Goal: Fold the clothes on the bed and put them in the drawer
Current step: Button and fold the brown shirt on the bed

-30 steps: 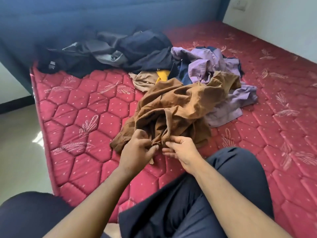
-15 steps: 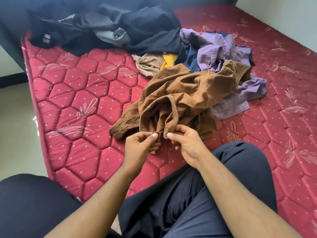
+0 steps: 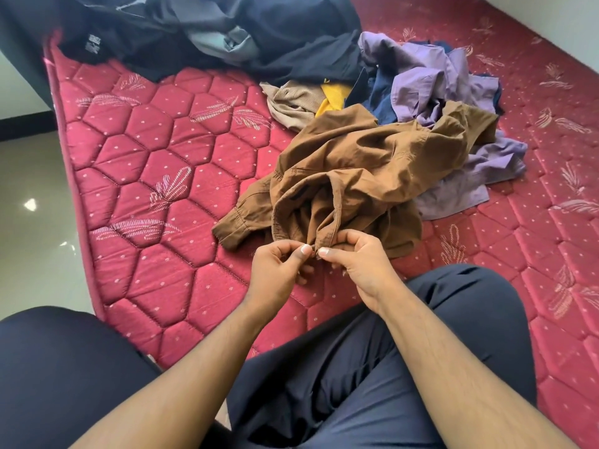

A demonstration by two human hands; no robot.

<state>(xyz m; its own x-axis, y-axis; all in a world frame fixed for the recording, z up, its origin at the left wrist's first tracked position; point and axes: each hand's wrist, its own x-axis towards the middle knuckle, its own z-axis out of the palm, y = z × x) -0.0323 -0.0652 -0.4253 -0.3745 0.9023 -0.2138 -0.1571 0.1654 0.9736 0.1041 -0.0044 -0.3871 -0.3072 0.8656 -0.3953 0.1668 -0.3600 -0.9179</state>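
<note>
A crumpled brown shirt (image 3: 366, 163) lies on the red quilted mattress (image 3: 155, 176), one cuffed sleeve trailing to the left. My left hand (image 3: 278, 267) and my right hand (image 3: 359, 257) meet at the shirt's near edge, each pinching the front hem between thumb and fingers, thumbs almost touching. Behind the brown shirt sits a heap of a purple shirt (image 3: 428, 79), a beige garment (image 3: 291, 102), a yellow piece (image 3: 334, 97) and a navy piece (image 3: 379, 98). No drawer is in view.
A pile of black and grey clothes (image 3: 246, 30) lies along the head of the bed. My knee in dark trousers (image 3: 453, 306) rests on the mattress at the right. The mattress edge and a glossy floor (image 3: 29, 222) are at the left.
The view has tipped down and closer. Both hands have kept their pinch on the brown shirt's hem, and their thumbs have come closer together.
</note>
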